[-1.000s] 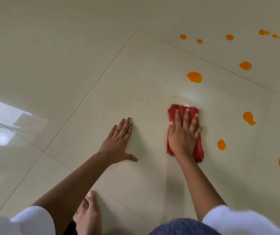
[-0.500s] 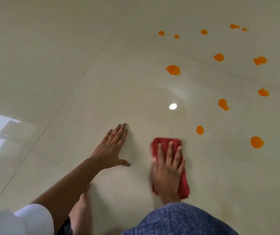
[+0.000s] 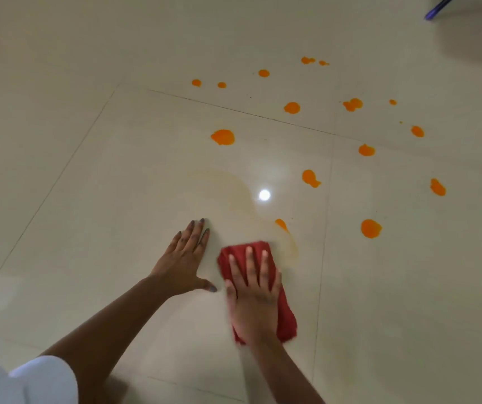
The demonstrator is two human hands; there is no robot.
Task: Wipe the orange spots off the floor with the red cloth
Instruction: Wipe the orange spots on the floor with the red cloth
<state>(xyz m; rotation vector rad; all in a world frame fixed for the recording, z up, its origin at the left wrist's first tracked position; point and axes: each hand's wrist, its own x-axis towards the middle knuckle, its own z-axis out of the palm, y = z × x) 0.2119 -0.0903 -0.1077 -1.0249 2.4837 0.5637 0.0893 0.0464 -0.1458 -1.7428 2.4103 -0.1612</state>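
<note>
The left hand (image 3: 186, 262) lies flat on the floor (image 3: 88, 170), fingers straight and close together, thumb spread out to the side; its grip is released and it holds nothing, only presses the tile. A bare forearm runs back from it to a white sleeve (image 3: 44, 377) at the lower left corner. Just beside that thumb, the right hand (image 3: 253, 295) lies palm down on the red cloth (image 3: 288, 319), fingers stretched out flat and slightly apart; its grip is not closed round the cloth but presses it against the floor. The cloth is folded into a long pad that shows past the fingertips at the far end and past the wrist on the right side, and it looks a little blurred. From the cloth's far edge a pale yellowish smear (image 3: 234, 188) curves up and leftward across the tile. One half-wiped orange spot (image 3: 281, 223) sits at the end of that smear, just beyond the cloth. The other orange spots (image 3: 223, 137) are scattered farther off and to the right, well apart from the cloth, over several tiles. The floor is glossy cream tile with thin dark joints, and a round white light reflection (image 3: 264, 195) shines between the smear and the spots. At the top right corner a blue rod (image 3: 438, 8) shows, with a grey shadow beside it.
</note>
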